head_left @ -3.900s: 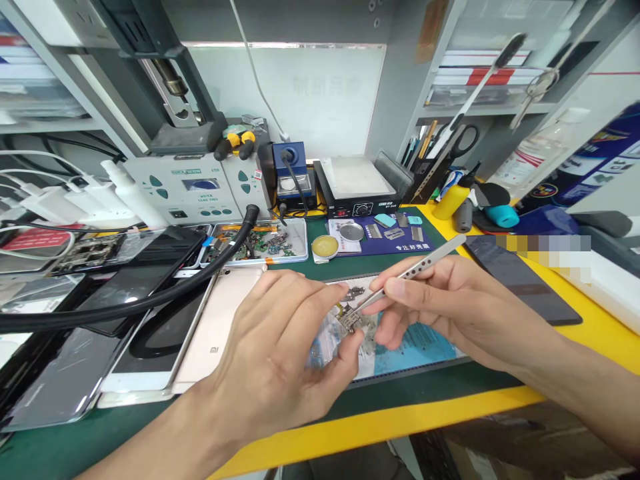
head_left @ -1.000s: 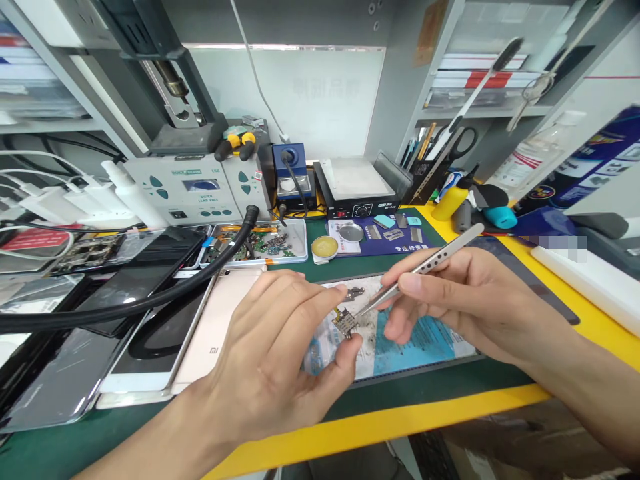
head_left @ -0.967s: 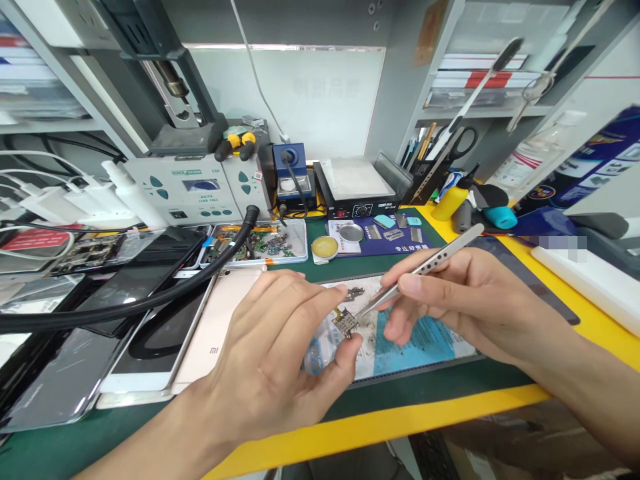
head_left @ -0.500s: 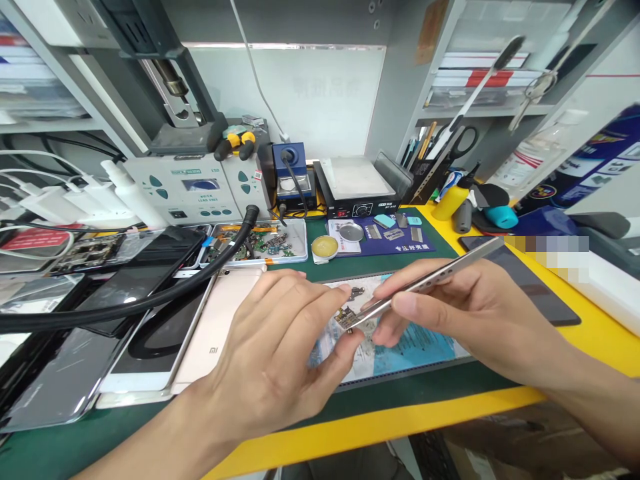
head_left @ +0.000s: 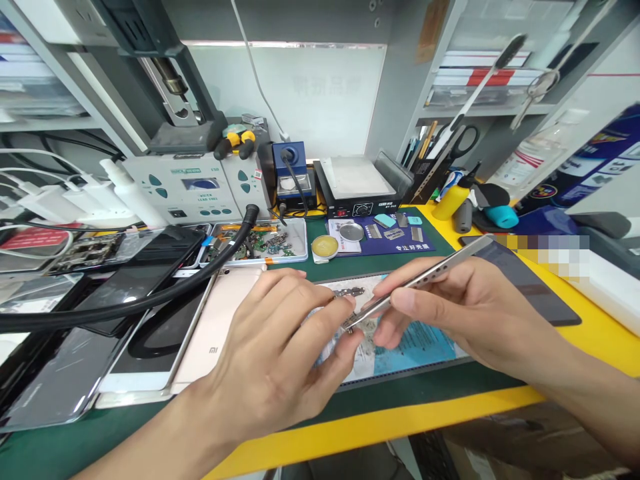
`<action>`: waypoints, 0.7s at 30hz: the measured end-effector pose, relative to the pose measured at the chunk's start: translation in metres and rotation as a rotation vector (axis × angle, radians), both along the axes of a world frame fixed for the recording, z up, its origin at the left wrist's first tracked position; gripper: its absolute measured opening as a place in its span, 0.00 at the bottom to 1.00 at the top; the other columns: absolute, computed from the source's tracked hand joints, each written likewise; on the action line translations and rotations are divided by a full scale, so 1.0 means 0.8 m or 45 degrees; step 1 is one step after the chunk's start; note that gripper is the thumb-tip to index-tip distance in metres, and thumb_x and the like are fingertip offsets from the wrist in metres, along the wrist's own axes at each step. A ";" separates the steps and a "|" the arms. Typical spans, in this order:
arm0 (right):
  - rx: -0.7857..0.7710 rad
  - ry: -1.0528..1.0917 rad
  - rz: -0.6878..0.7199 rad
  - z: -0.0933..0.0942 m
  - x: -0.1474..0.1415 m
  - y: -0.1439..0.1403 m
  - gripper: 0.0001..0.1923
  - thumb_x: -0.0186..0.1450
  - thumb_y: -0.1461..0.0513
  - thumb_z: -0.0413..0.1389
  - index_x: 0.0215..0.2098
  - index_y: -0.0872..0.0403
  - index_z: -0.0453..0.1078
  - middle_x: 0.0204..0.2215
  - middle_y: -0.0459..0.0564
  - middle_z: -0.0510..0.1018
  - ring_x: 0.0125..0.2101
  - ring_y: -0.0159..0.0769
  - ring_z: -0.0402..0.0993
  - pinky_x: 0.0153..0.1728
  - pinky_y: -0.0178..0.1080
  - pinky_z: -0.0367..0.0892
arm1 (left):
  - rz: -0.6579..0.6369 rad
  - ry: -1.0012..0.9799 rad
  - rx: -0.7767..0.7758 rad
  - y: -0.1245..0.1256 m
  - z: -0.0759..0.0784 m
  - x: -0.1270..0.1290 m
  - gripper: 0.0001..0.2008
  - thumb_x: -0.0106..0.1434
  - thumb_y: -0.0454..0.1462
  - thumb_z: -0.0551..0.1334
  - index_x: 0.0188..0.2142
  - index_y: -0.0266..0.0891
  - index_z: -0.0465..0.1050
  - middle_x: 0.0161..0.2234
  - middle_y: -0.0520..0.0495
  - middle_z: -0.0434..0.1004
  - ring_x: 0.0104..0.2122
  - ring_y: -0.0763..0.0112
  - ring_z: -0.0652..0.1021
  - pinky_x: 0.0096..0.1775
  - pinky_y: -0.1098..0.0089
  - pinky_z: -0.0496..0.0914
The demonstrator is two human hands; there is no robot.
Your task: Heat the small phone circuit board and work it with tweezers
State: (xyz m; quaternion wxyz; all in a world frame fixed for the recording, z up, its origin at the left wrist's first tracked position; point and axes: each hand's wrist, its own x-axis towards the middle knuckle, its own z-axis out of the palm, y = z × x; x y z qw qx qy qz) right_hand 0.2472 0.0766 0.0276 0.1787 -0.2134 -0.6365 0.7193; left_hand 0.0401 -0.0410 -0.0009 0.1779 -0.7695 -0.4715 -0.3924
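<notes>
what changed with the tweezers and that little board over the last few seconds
The right hand has laid the tweezers flatter: their back end swung down and to the right, and the tips slid left onto the small board pinched in the left hand. The board sits more edge-on, so less of its face shows. Both grips are unchanged, and the pink phone and work mat lie where they were.

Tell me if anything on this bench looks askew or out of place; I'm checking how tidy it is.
Yes: the thick black hose lies across the overlapping dark phone screens at the left. Otherwise, the left hand pinches a small circuit part while the right hand holds silver metal tweezers to it.
</notes>
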 end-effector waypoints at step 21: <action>-0.124 0.044 0.039 0.001 -0.002 0.002 0.07 0.70 0.61 0.63 0.44 0.55 0.80 0.31 0.51 0.87 0.32 0.36 0.86 0.36 0.33 0.80 | -0.028 -0.007 -0.017 0.002 0.000 -0.001 0.13 0.60 0.32 0.71 0.44 0.35 0.74 0.36 0.43 0.82 0.35 0.63 0.80 0.44 0.55 0.76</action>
